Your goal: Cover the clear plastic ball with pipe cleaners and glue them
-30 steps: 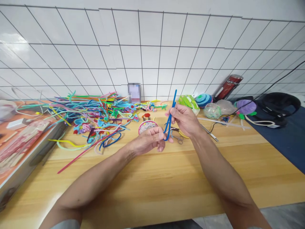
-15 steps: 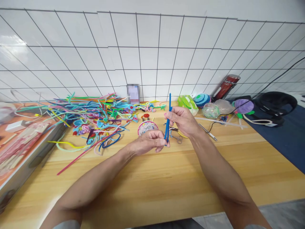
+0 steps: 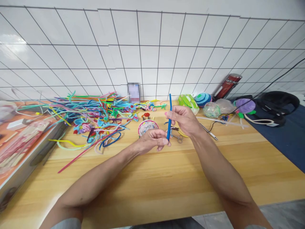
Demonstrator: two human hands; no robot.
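A blue pipe cleaner (image 3: 169, 127) stands nearly upright between my hands, above the wooden table. My left hand (image 3: 153, 140) pinches its lower end between thumb and fingers. Higher up, my right hand (image 3: 182, 118) grips the same pipe cleaner, and its top end sticks out above the fingers. A small pink bit (image 3: 166, 113) shows at the right fingertips; I cannot make out what it is. Behind my left hand sits a round, pink-rimmed container (image 3: 148, 126), partly covered. Scissors (image 3: 179, 138) lie just below my right hand.
A large heap of coloured pipe cleaners (image 3: 95, 108) spreads over the left back. A phone (image 3: 133, 92) leans on the tiled wall. To the right are a green packet (image 3: 188, 103), a red flask (image 3: 228, 86), a purple ball (image 3: 246, 106) and a black headset (image 3: 277, 105). A tray (image 3: 28, 156) borders the left.
The blue strands, earlier spread apart at the lower end, now line up as one. My hands have barely moved, and the view has shifted slightly.
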